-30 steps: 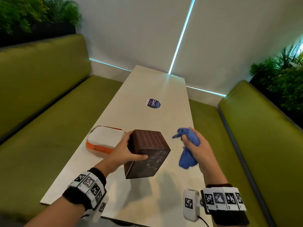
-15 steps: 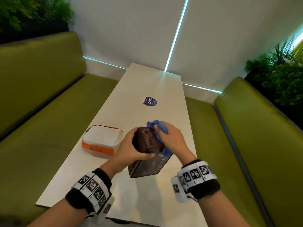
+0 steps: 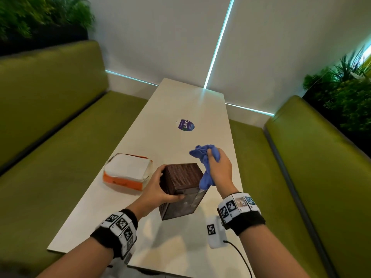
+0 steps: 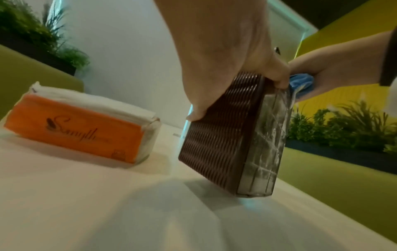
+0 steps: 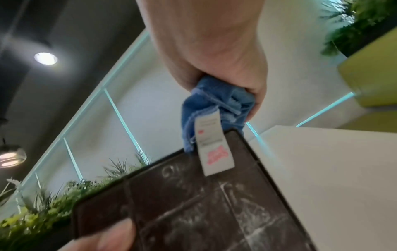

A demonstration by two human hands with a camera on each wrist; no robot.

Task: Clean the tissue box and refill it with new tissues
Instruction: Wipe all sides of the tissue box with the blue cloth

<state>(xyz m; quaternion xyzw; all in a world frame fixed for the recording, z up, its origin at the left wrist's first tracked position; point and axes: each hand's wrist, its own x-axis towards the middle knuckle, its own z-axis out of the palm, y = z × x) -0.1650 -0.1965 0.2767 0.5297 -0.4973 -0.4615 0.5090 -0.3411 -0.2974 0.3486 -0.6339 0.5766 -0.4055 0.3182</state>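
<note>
Brown tissue box (image 3: 181, 177) x1, left hand (image 3: 154, 189) gripping | blue cloth (image 3: 204, 163) x1, right hand (image 3: 219, 169) clutching | tissue pack (image 3: 126, 173) x1

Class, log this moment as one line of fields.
left hand: grips tilted brown woven tissue box | right hand: holds crumpled blue cloth at box edge | orange tissue pack: on table, unopened

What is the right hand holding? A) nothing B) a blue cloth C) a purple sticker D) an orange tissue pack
B: the right hand grips a bunched blue cloth beside the brown tissue box; the orange tissue pack lies on the table.
</note>
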